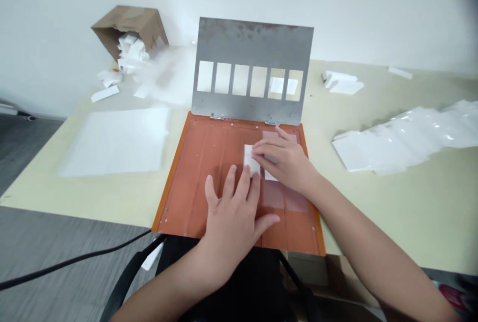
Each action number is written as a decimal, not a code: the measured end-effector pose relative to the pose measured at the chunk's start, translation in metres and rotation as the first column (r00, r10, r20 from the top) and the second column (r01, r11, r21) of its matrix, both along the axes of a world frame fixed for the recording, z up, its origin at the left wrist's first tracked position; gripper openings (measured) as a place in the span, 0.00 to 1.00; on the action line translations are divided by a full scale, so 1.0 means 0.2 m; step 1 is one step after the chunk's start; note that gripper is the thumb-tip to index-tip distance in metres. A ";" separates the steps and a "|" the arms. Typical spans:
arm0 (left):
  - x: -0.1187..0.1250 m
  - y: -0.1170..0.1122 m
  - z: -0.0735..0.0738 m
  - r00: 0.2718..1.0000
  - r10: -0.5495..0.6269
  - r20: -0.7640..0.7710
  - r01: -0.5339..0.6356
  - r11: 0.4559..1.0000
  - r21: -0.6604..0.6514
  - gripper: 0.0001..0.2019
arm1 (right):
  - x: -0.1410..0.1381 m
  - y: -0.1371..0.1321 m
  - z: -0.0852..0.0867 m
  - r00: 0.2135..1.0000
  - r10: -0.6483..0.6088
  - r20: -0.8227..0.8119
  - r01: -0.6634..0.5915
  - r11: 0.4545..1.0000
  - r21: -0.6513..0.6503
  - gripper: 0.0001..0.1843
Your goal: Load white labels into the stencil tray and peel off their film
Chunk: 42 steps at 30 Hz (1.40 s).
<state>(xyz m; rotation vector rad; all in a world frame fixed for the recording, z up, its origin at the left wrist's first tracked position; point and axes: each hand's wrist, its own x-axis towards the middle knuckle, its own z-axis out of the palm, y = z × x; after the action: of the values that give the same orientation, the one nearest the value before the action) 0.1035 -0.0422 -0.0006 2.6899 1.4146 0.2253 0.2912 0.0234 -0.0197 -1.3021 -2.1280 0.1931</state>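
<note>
Head view, and the pale yellow worktop (373,222) is running back to a white wall (373,8), a cardboard box (141,19) lying on its side at far left and spilling white scraps (132,55), a white sheet (119,143) lying nearer, grey floor (37,247) showing below. Centre stage, an orange board (186,172) is reaching the near edge, its hinged metal panel (254,43) standing up behind, and a small white card (248,155) is lying on the board. Both hands are working there: the left hand (231,212) is spreading open, fingertips at the card's near edge, the right hand (291,160) bending its fingers over the card's right side, pinching or merely touching, I cannot tell.
</note>
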 end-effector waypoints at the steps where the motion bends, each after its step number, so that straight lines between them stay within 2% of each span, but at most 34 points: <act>1: 0.00 0.00 0.00 1.000 0.002 0.007 -0.002 1.000 0.002 0.34 | 0.00 -0.01 0.00 1.000 0.009 0.005 -0.009 1.000 -0.009 0.11; 23: 0.01 0.01 -0.04 0.999 0.001 0.054 -0.006 0.995 0.105 0.35 | -0.01 -0.06 0.04 0.994 -0.025 0.107 0.030 0.998 -0.051 0.12; 42: 0.01 0.01 -0.03 0.999 -0.006 0.043 0.002 0.996 0.093 0.34 | -0.02 -0.07 0.03 0.986 -0.015 0.164 0.018 1.000 -0.015 0.13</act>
<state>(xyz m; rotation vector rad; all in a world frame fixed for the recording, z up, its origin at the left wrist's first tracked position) 0.1056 -0.0405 -0.0056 2.7432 1.4200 0.3562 0.2868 0.0092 -0.0137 -1.3865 -2.2559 0.1002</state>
